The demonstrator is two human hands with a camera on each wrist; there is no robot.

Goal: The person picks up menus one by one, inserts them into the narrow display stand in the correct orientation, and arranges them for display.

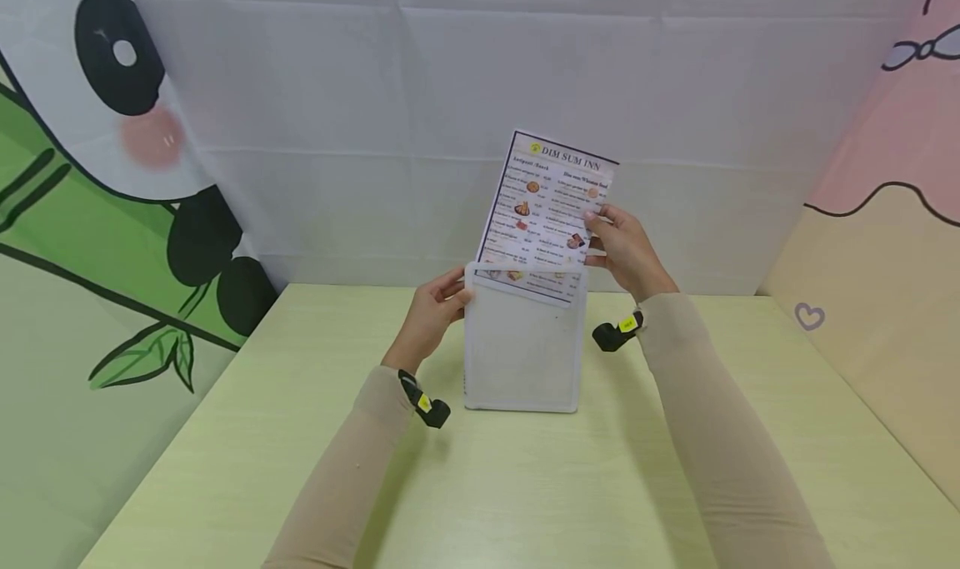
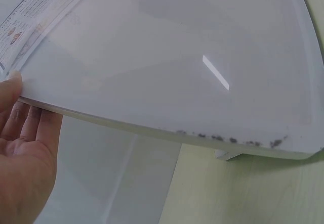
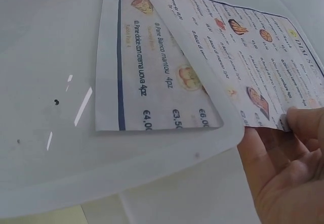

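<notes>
- Both beige-sleeved forearms reach forward from the near edge over the pale worktop, converging, elbows apart, a black wrist camera strapped at each wrist.
- The clear, white-bordered menu holder stands on the worktop between the hands.
- The left hand is angled inward at the holder's upper left corner; its grip is closed on the edge, thumb in front, fingers behind.
- The right hand sits higher, bent inward, its grip pinching the right edge of the DIM SUM INN menu sheet, thumb on the printed face.
- That sheet leans rightward, its lower end behind the holder's clear panel, the rest above.
</notes>
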